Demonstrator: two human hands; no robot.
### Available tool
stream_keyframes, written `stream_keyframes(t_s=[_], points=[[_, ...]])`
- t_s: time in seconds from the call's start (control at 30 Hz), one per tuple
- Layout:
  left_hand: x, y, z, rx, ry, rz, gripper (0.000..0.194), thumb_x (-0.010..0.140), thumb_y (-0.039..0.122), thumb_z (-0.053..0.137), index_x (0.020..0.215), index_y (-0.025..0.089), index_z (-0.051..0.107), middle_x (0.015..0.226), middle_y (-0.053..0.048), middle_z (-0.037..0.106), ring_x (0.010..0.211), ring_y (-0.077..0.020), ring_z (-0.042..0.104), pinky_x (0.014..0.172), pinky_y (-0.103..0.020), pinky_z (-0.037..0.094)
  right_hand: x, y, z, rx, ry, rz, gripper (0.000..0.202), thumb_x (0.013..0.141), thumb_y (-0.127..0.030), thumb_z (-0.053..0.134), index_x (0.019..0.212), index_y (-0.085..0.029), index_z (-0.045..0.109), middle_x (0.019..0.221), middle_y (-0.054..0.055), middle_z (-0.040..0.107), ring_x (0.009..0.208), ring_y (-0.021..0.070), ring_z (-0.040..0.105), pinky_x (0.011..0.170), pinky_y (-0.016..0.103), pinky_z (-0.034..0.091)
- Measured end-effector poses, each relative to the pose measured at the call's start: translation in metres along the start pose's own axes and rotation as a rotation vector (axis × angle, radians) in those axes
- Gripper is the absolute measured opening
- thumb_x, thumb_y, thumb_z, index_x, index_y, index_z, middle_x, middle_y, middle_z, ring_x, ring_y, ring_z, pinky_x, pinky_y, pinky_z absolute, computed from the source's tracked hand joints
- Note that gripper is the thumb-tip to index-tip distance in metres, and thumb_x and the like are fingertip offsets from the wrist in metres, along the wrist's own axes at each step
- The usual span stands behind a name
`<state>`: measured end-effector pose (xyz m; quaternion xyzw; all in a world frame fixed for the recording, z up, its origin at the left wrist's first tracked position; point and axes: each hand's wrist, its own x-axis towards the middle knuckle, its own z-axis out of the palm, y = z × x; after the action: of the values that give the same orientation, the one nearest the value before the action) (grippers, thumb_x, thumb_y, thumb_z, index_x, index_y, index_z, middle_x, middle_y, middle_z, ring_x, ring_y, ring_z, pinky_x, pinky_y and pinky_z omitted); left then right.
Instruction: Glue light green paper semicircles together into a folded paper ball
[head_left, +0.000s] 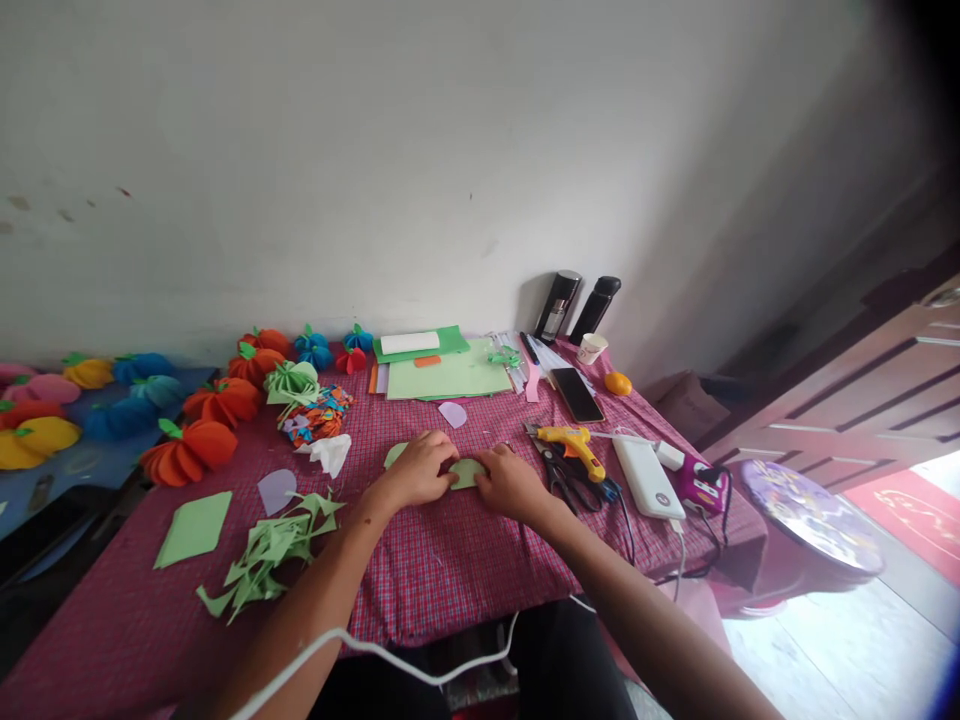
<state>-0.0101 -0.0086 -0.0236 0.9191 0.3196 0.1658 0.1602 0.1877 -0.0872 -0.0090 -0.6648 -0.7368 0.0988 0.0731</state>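
Note:
A small light green paper piece (466, 474) lies between my hands near the middle of the table. My left hand (421, 468) has its fingers closed on the piece's left edge. On its right edge, the fingers of my right hand (510, 482) are closed too. Another light green piece (395, 455) shows partly behind my left hand. A lilac cut shape (452, 414) lies beyond the hands, and a second lilac shape (277, 491) is at the left, beside a heap of green scraps (274, 550) and a stack of green paper (193, 529).
Folded paper pumpkins (189, 452) stand at the left. Paper sheets (450, 372) lie at the back. A yellow glue gun (574, 446), scissors (568, 478), phone (577, 394), white power bank (648, 478) and orange fruit (618, 383) sit at the right. A white cable crosses my left forearm.

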Motion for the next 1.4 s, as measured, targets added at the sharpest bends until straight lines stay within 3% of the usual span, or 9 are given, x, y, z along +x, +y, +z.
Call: stream_keyframes(t_s=[0.17,0.37,0.67,0.8,0.87,0.97,1.07,1.2,1.4], points=[[0.001,-0.002,0.004,-0.048,-0.007,0.038,0.015,0.081,0.021,0.067,0.096,0.022,0.068,0.104,-0.006,0.065,0.102,-0.0244,0.058,0.093,-0.037,0.046,0.005,-0.002,0.004,0.008,-0.033,0.009,0.022,0.092,-0.027,0.052,0.105,-0.016,0.066,0.109,0.013,0.067,0.105,0.0227,0.063,0.086,0.029,0.044],[0.000,-0.001,0.004,-0.039,-0.009,0.024,0.033,0.083,0.032,0.070,0.114,0.023,0.069,0.122,-0.010,0.063,0.115,-0.0286,0.056,0.103,-0.042,0.045,0.012,-0.003,0.003,-0.008,-0.016,-0.016,0.024,0.089,-0.027,0.053,0.104,-0.015,0.067,0.106,0.013,0.067,0.096,0.0220,0.063,0.081,0.029,0.043],[0.001,0.000,0.003,-0.110,-0.014,0.034,0.019,0.076,0.032,0.076,0.089,0.020,0.070,0.125,-0.011,0.062,0.117,-0.0288,0.057,0.104,-0.041,0.045,0.010,0.009,0.012,0.379,0.100,0.037,0.007,0.076,-0.013,0.060,0.082,-0.017,0.063,0.077,0.000,0.064,0.070,0.0131,0.055,0.064,0.023,0.037],[0.004,0.003,0.002,-0.292,-0.031,-0.007,0.009,0.083,0.025,0.067,0.077,0.019,0.065,0.091,-0.004,0.068,0.087,-0.0188,0.062,0.081,-0.031,0.048,0.005,0.017,0.012,0.639,0.072,0.002,0.014,0.081,-0.018,0.062,0.094,-0.016,0.065,0.075,-0.003,0.063,0.067,0.0114,0.054,0.060,0.020,0.037],[0.004,0.005,-0.001,-0.416,-0.049,-0.070,0.014,0.087,0.029,0.062,0.078,0.019,0.064,0.075,0.001,0.063,0.070,-0.0142,0.056,0.066,-0.026,0.043,0.003,0.020,0.008,0.722,-0.006,-0.072,0.013,0.088,-0.028,0.060,0.086,-0.016,0.065,0.069,-0.003,0.060,0.062,0.0103,0.051,0.055,0.019,0.035],[0.003,0.008,-0.006,-0.577,-0.026,-0.150,0.021,0.089,0.037,0.062,0.081,0.017,0.066,0.071,0.003,0.060,0.064,-0.0117,0.051,0.059,-0.023,0.037,0.000,0.023,0.001,0.860,-0.137,-0.080,0.038,0.095,-0.046,0.054,0.072,-0.016,0.062,0.058,-0.003,0.056,0.051,0.0089,0.046,0.048,0.020,0.031],[0.004,0.007,-0.009,-0.669,-0.004,-0.203,0.026,0.088,0.041,0.064,0.083,0.016,0.068,0.071,0.002,0.061,0.064,-0.0114,0.051,0.058,-0.023,0.037,-0.002,0.023,-0.004,1.026,-0.215,-0.025,0.046,0.094,-0.055,0.053,0.077,-0.015,0.066,0.062,0.000,0.064,0.048,0.0096,0.051,0.045,0.020,0.033],[0.005,0.007,-0.010,-0.737,0.014,-0.241,0.029,0.086,0.044,0.066,0.084,0.015,0.069,0.074,0.000,0.064,0.065,-0.0115,0.052,0.059,-0.023,0.038,-0.001,0.022,0.000,1.146,-0.224,0.052,0.037,0.086,-0.050,0.064,0.081,-0.014,0.067,0.072,0.004,0.073,0.050,0.0107,0.058,0.045,0.020,0.036],[0.005,0.009,-0.011,-0.739,0.017,-0.260,0.032,0.085,0.046,0.066,0.082,0.014,0.068,0.068,0.002,0.061,0.060,-0.0106,0.048,0.056,-0.022,0.035,0.002,0.023,0.008,1.107,-0.143,0.083,0.027,0.084,-0.040,0.067,0.076,-0.014,0.067,0.057,-0.001,0.066,0.044,0.0093,0.051,0.044,0.020,0.032]])
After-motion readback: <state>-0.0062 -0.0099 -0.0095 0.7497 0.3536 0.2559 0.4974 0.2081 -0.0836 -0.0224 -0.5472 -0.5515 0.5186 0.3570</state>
